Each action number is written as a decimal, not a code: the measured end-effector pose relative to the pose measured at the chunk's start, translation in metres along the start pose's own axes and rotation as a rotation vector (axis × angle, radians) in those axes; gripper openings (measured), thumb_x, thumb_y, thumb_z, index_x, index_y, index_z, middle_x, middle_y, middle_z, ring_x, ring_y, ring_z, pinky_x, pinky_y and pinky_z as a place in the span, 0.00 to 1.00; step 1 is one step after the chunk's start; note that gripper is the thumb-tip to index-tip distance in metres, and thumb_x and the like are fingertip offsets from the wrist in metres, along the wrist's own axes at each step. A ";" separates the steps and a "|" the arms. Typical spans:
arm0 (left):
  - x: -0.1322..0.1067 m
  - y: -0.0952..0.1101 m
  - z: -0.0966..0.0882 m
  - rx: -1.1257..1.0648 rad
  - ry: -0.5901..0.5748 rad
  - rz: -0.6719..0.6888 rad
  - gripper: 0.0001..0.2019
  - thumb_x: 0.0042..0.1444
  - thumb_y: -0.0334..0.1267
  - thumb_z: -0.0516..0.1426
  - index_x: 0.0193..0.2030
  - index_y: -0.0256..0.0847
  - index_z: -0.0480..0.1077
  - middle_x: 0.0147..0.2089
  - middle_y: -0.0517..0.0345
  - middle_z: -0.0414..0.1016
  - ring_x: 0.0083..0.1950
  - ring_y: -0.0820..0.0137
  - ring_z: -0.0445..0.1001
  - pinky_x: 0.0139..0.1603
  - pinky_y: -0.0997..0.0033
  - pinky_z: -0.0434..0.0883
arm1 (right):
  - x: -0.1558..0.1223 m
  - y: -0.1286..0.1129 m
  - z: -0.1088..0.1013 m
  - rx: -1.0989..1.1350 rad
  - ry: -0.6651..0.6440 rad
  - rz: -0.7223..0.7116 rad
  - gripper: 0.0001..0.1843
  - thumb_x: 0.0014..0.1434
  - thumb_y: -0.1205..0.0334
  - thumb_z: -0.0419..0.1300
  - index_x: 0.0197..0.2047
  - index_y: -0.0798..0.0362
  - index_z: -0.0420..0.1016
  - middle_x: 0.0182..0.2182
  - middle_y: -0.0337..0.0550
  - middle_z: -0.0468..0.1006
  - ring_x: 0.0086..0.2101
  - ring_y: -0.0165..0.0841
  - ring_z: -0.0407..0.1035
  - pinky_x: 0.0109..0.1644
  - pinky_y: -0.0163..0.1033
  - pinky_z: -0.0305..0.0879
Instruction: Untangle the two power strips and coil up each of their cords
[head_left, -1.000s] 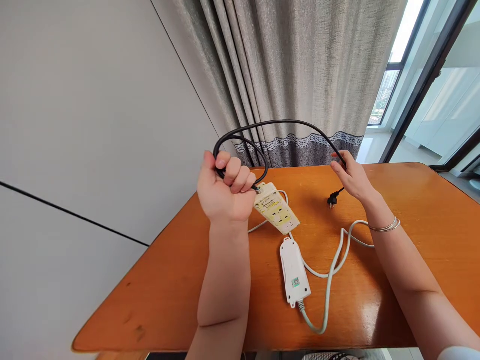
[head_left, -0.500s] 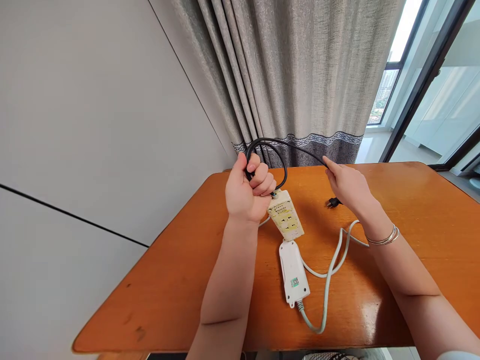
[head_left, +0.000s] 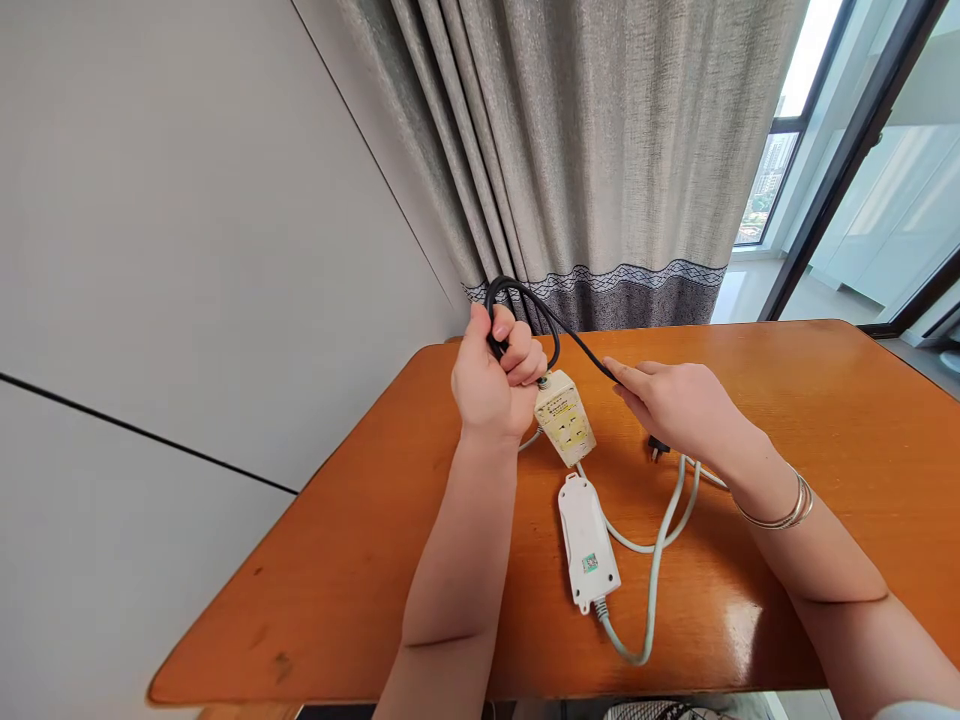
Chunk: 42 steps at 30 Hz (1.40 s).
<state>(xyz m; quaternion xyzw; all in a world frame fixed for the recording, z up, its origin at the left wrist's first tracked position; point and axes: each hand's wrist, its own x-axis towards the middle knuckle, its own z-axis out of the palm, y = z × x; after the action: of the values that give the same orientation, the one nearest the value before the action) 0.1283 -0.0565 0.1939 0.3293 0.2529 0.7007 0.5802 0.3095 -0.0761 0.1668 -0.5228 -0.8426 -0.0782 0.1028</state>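
My left hand (head_left: 499, 375) is closed around loops of a black power cord (head_left: 568, 333) above the table. From this fist hangs a yellowed power strip (head_left: 564, 418), tilted, its socket face toward me. My right hand (head_left: 675, 400) pinches the same cord farther along, to the right and a little lower. The cord's black plug (head_left: 658, 449) shows just below the right hand, its prongs pointing down. A white power strip (head_left: 589, 543) lies on the table below the yellowed one, a small green-edged code label facing up. Its white cord (head_left: 654, 590) bends around on the right.
The brown wooden table (head_left: 352, 560) spreads under both arms. A grey wall (head_left: 187, 250) runs along its left side. Behind the far edge hangs a grey curtain (head_left: 622, 150), with a dark-framed glass door (head_left: 862, 150) at the right.
My right hand has moved left and slightly down, toward my left hand, and the cord between them is shorter. The plug has shifted down with it. My left hand has barely moved.
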 end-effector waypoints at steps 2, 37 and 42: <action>0.000 -0.001 0.000 0.020 0.001 0.009 0.24 0.69 0.52 0.51 0.26 0.42 0.49 0.16 0.71 0.42 0.14 0.81 0.42 0.15 0.79 0.47 | -0.004 -0.004 -0.004 -0.026 -0.019 -0.017 0.26 0.74 0.58 0.46 0.71 0.49 0.65 0.39 0.49 0.83 0.32 0.33 0.74 0.29 0.37 0.50; -0.004 -0.021 0.009 0.015 -0.052 -0.147 0.24 0.69 0.53 0.51 0.26 0.41 0.50 0.17 0.71 0.43 0.14 0.82 0.43 0.15 0.81 0.48 | -0.023 -0.027 0.000 -0.074 0.123 -0.366 0.14 0.69 0.65 0.53 0.52 0.60 0.76 0.25 0.41 0.76 0.20 0.29 0.61 0.23 0.40 0.37; -0.005 -0.023 0.009 0.049 -0.097 -0.196 0.25 0.68 0.54 0.52 0.25 0.42 0.49 0.17 0.71 0.42 0.15 0.82 0.43 0.15 0.80 0.48 | -0.025 -0.027 0.000 -0.056 0.136 -0.422 0.12 0.68 0.65 0.54 0.48 0.60 0.76 0.25 0.41 0.77 0.20 0.28 0.60 0.24 0.40 0.39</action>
<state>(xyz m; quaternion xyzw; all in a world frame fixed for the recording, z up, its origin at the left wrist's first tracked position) 0.1510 -0.0574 0.1822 0.3505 0.2728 0.6174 0.6493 0.2961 -0.1097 0.1593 -0.3310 -0.9219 -0.1565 0.1264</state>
